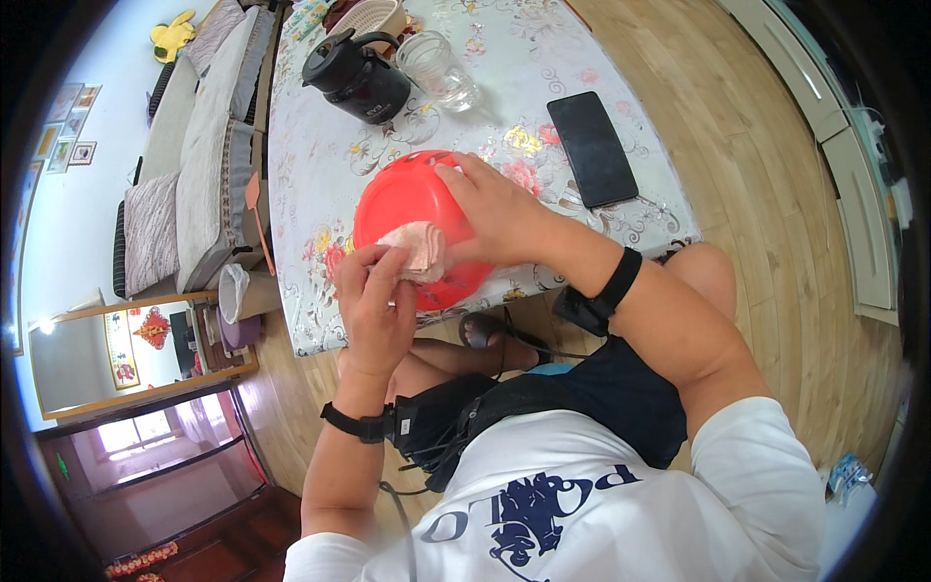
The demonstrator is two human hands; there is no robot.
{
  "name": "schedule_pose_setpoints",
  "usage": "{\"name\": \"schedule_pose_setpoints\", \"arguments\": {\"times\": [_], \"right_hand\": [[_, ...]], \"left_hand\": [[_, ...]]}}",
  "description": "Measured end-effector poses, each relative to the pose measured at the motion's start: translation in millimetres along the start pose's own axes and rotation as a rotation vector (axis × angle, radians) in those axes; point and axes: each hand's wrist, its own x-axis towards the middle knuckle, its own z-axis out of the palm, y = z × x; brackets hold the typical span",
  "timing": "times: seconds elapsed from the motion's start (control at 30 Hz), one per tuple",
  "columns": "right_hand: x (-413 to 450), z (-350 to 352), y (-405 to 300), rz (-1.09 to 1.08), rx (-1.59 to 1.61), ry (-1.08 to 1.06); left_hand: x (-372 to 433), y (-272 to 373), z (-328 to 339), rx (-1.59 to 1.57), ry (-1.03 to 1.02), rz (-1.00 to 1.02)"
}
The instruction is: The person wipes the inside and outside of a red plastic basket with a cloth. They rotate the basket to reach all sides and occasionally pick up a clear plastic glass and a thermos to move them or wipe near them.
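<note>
A red plastic basket point(396, 193) with openings in its side stands tilted near the front edge of a table under a floral cover point(313, 196). My left hand point(378, 295) pinches a folded pale pink cloth point(416, 247) between thumb and fingers, over the basket's near left part. My right hand point(498, 211) grips the basket from the right, its fingers at the far rim and its thumb low, close to the cloth. The fingers and the cloth hide part of the basket.
Beyond the basket are a black thermal jug point(367, 84) and a clear glass jar point(440, 76), with a cream woven basket point(371, 18) behind. A black phone point(593, 149) lies to the right. A waste bin point(251, 295) stands on the floor left of the table.
</note>
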Motion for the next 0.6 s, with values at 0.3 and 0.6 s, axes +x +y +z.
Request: {"name": "schedule_pose_setpoints", "arguments": {"times": [0.3, 0.6], "right_hand": [[13.8, -26.6, -57.1, -0.343, 0.144, 0.217], [-24.2, 29.3, -77.3, -0.475, -0.292, 0.119]], "left_hand": [[12.6, -20.5, -20.0, -0.394, 0.062, -0.153], [55.1, -79.2, 25.1, -0.525, -0.089, -0.408]]}}
